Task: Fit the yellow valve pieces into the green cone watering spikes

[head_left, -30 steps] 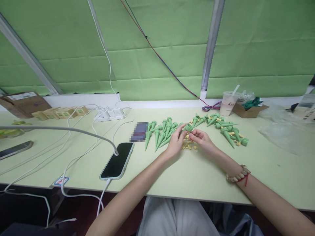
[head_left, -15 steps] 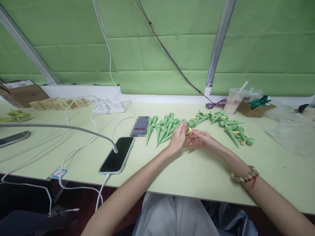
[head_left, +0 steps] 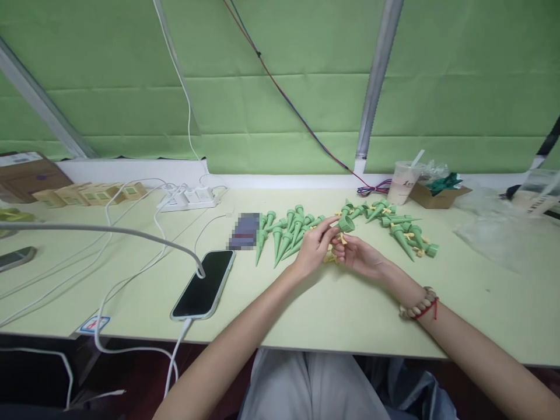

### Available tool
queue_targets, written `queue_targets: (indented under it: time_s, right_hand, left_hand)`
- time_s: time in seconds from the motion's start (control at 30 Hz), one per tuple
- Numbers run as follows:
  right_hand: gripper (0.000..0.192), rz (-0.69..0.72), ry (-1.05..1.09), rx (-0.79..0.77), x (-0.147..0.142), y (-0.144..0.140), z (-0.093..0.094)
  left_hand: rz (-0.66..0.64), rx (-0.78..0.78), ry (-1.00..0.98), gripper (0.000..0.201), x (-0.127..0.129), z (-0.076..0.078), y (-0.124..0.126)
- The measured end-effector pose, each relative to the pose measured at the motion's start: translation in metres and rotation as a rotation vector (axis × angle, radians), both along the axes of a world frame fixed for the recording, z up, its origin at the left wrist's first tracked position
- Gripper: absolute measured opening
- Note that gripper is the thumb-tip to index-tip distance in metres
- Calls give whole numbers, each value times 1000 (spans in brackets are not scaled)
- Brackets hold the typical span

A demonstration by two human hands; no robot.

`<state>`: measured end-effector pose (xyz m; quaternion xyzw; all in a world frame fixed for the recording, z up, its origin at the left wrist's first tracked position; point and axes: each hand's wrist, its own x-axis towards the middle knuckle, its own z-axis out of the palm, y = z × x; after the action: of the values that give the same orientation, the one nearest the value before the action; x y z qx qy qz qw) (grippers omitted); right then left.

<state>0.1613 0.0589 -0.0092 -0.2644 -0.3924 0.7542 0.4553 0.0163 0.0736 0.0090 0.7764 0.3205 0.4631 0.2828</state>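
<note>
Long pale-green table [head_left: 306, 303] against a green fabric wall [head_left: 280, 87], broad enough to keep stock, work and clutter in separate zones. At left, white cables [head_left: 131, 245] trailing from a power strip [head_left: 190, 198], one plugged into a dark phone [head_left: 202, 284] lying flat near the front edge, out of the working patch. Small cardboard boxes [head_left: 87, 193] lined along the back edge. At right, an open carton [head_left: 437, 195] and a plastic cup with straw [head_left: 403, 182], with clear plastic bags [head_left: 503, 233] beyond.

Two heaps of green cone-shaped spikes: left heap [head_left: 284, 233] with points fanned toward the front edge, right heap [head_left: 402, 230] mixed with small yellow parts, either heap within short reach of the hands between them.

Left hand [head_left: 312, 251] and right hand [head_left: 356, 255] close together above the table, wrists low, apparently for steadiness. Left fingers pinched narrow around one green spike [head_left: 345, 223], open mouth tipped up and toward the right hand. Right fingers curled shut on a small yellow piece [head_left: 341, 238] just under that mouth; exact grip too small to make out. More yellow pieces [head_left: 329, 256] on the table directly beneath.
</note>
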Motion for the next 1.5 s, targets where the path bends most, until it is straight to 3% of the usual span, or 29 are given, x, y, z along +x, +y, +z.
queue_targets:
  time_s: [0.2,0.3,0.37,0.53,0.6,0.67,0.8,0.93,1.07,1.2,1.5]
  right_hand:
    - [36,-113,35,26,-7,-1,7]
    - [40,-243,-109,90,-6,1,11]
    - [39,-386,-297,240,-4,3,11]
    - [26,-844,-750,785,1,5,2]
    - [26,-932,-836,966,0,4,-1]
    - [25,-949,-857,1023,-2,3,-4]
    - [15,-814,-724,786,-5,6,-3]
    - [42,-686,-544,439,-5,9,1]
    - [52,-432,-468,178,-5,8,4]
    - [45,-287,-354,163,-6,4,3]
    - [38,-215,-276,144,-1,5,4]
  left_hand:
    - [-7,115,-8,32,1,0,3]
    - [15,111,16,32,-1,-3,6]
    - [58,101,48,32,-1,-7,7]
    - [100,6,83,30,7,-16,8]
    - [69,-69,57,32,11,-17,6]
    - [38,-142,2,34,13,-17,5]
    - [56,-236,-124,37,10,-16,8]
    - [138,-253,-203,36,6,-17,14]
    - [158,-196,-171,35,6,-19,14]
    - [94,-125,-91,35,6,-19,9]
    - [91,-163,-127,33,7,-16,7]
